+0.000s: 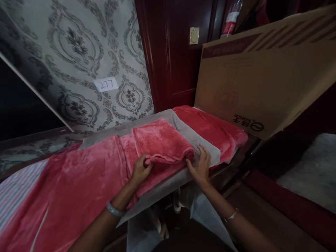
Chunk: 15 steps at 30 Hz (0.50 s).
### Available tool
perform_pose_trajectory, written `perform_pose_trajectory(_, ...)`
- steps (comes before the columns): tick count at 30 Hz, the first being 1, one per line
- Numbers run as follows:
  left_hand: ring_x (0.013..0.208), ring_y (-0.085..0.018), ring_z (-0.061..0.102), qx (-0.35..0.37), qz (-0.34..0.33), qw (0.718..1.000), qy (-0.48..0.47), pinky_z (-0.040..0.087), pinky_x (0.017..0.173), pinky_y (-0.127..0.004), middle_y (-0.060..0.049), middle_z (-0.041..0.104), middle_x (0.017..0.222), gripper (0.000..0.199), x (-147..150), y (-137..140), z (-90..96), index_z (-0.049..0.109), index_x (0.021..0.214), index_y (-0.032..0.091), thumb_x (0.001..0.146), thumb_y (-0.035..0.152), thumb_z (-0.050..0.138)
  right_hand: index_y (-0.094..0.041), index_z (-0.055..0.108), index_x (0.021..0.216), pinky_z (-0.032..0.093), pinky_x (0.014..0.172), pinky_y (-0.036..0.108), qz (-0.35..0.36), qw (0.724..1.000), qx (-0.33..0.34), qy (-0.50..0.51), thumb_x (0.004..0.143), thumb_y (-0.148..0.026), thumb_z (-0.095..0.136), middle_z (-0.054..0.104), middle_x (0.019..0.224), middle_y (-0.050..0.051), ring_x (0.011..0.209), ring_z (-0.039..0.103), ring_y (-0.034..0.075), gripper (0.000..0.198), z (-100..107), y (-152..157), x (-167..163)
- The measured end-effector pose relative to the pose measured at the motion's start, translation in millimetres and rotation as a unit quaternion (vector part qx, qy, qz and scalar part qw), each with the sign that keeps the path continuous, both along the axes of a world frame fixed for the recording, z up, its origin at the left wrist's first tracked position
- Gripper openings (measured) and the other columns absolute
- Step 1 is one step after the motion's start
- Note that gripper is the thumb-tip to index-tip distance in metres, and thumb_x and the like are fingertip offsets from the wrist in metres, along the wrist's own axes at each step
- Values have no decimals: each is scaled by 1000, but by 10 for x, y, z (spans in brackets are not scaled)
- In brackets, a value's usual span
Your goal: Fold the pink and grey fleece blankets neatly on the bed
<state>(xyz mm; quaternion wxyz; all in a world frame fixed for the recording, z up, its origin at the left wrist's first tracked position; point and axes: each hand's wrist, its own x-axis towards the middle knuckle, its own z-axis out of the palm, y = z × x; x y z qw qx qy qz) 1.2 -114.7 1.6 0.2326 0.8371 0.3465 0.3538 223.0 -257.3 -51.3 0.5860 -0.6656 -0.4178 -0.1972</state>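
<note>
A pinkish-red plush blanket (164,136) lies folded over itself on a grey cloth (202,138). My left hand (141,169) is closed on the near edge of the folded flap, thumb and fingers pinching its hem. At the flap's right near corner, my right hand (201,166) has its fingers stretched out over the grey cloth, with the thumb touching the corner of the blanket. More red plush fabric (89,178) spreads to the left, its side edge running beside the folded part. Parts of both hands' fingertips are hidden by the fabric.
Another red folded cloth (212,129) lies at the right end. Behind it leans a large cardboard box (262,77), with a bottle (231,21) near its top. A striped cloth (22,187) is at far left. A paper marked 277 (106,84) is on the patterned wall.
</note>
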Motion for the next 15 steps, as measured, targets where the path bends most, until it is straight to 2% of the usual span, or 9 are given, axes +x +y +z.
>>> perform_pose_trajectory(3, 71, -18, 59, 24, -7, 1000, -8, 48, 71, -29, -1, 65, 74, 9, -18, -17, -37, 59, 80, 23, 76, 30, 54, -15, 37, 146, 38, 110, 56, -6, 999, -13, 39, 79, -40, 66, 47, 140, 19, 129, 45, 32, 77, -72, 175, 107)
perform_pose_trajectory(5, 70, -18, 59, 33, -22, 999, 0, 49, 70, -29, -1, 63, 74, 8, -51, -20, -46, 57, 80, 23, 78, 30, 52, -12, 39, 146, 41, 108, 52, 12, 997, -22, 71, 75, -36, 65, 50, 139, 20, 125, 50, 31, 79, -90, 299, 162)
perform_pose_trajectory(7, 69, -18, 59, 46, -44, 998, 8, 49, 70, -29, -1, 62, 74, 6, -101, -15, -45, 54, 79, 24, 78, 29, 51, -12, 49, 139, 45, 104, 47, 34, 994, -29, 100, 73, -29, 58, 59, 131, 18, 117, 57, 29, 68, -94, 374, 252)
perform_pose_trajectory(10, 68, -17, 57, 79, -91, 992, 29, 50, 69, -30, -2, 62, 75, 3, -181, -1, -32, 49, 73, 25, 76, 25, 51, -16, 68, 111, 51, 90, 39, 57, 987, -63, 136, 69, -22, 46, 72, 105, 11, 98, 65, 26, 48, -88, 385, 443)
perform_pose_trajectory(12, 71, -18, 58, 108, -123, 985, 55, 51, 71, -32, -3, 63, 77, 3, -213, 5, -21, 50, 73, 25, 73, 21, 50, -18, 72, 97, 52, 81, 35, 60, 983, -85, 148, 67, -21, 43, 74, 92, 9, 88, 66, 25, 42, -80, 364, 552)
perform_pose_trajectory(15, 81, -21, 61, 170, -173, 966, 90, 53, 80, -37, -6, 65, 84, 9, -220, 2, -10, 57, 79, 24, 74, 20, 49, -19, 73, 92, 52, 75, 32, 62, 983, -91, 146, 66, -22, 43, 75, 86, 7, 82, 66, 24, 40, -78, 342, 629)
